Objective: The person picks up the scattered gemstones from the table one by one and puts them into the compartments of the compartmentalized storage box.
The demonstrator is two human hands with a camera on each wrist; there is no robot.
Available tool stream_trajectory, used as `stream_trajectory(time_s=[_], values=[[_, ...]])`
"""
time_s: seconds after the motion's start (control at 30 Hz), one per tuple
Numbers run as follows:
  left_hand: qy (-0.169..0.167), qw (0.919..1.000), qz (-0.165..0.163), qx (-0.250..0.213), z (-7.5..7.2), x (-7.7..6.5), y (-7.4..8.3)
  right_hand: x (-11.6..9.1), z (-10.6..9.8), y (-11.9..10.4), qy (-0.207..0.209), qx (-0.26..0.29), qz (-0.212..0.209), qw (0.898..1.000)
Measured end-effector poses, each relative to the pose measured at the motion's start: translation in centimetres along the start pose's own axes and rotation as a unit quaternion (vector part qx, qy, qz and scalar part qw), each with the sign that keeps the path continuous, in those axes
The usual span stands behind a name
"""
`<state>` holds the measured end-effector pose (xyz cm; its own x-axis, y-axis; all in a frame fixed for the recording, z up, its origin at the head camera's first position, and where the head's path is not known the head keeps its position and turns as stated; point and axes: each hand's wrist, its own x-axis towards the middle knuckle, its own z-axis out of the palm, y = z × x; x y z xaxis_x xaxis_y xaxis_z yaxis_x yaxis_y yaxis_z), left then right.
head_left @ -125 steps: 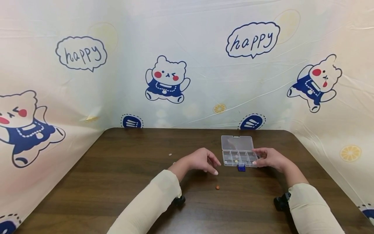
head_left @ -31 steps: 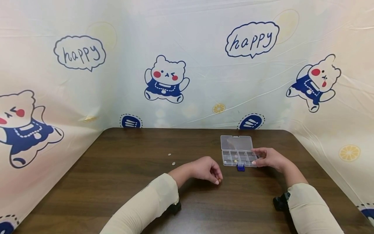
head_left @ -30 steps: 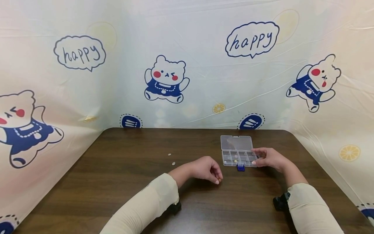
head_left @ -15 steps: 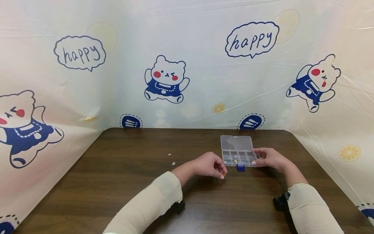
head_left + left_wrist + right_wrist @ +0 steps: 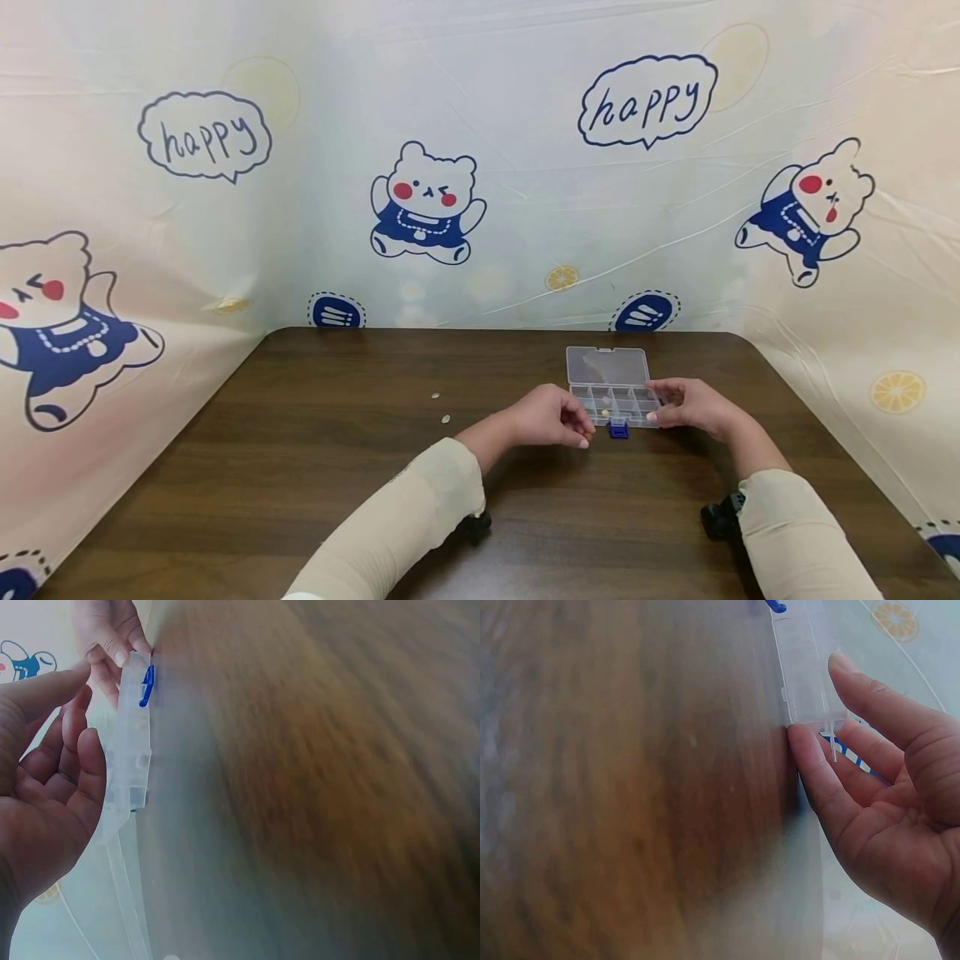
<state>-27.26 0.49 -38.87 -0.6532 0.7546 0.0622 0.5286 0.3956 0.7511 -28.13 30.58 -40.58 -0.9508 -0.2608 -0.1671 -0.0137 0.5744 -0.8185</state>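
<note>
A clear compartment box (image 5: 633, 407) lies with its lid (image 5: 607, 367) tipped back; a blue latch (image 5: 618, 430) is on its front edge. A small yellow piece (image 5: 605, 412) sits in a front compartment. My left hand (image 5: 553, 417) is at the box's front left corner, thumb and fingers pinching a small round orange-brown piece (image 5: 588, 436). In the left wrist view, that hand (image 5: 56, 769) overlaps the box (image 5: 135, 742) and the held piece is hidden. My right hand (image 5: 690, 406) grips the box's right end, thumb at the front corner and fingers at the back.
Two small whitish flat pieces (image 5: 446, 419) lie on the brown wooden table (image 5: 337, 467), left of the left forearm. A printed cloth curtain (image 5: 510, 208) stands along the back and sides of the table.
The orange-brown piece lay on the table earlier; my left hand picked it up and carried it back and right toward the box. My right hand and the box stay put.
</note>
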Motion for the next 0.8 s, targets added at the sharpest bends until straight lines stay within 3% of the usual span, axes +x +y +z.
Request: stream_trajectory(time_s=[0.33, 0.8], values=[[0.043, 0.9989, -0.013, -0.012, 0.1, 1.2, 0.5, 0.2, 0.0, 0.2, 0.002, 0.004, 0.002, 1.000], [0.065, 0.9976, -0.024, -0.008, 0.0, 3.1, 1.4, 0.3, 0.0, 0.3, -0.003, 0.020, 0.001, 1.000]])
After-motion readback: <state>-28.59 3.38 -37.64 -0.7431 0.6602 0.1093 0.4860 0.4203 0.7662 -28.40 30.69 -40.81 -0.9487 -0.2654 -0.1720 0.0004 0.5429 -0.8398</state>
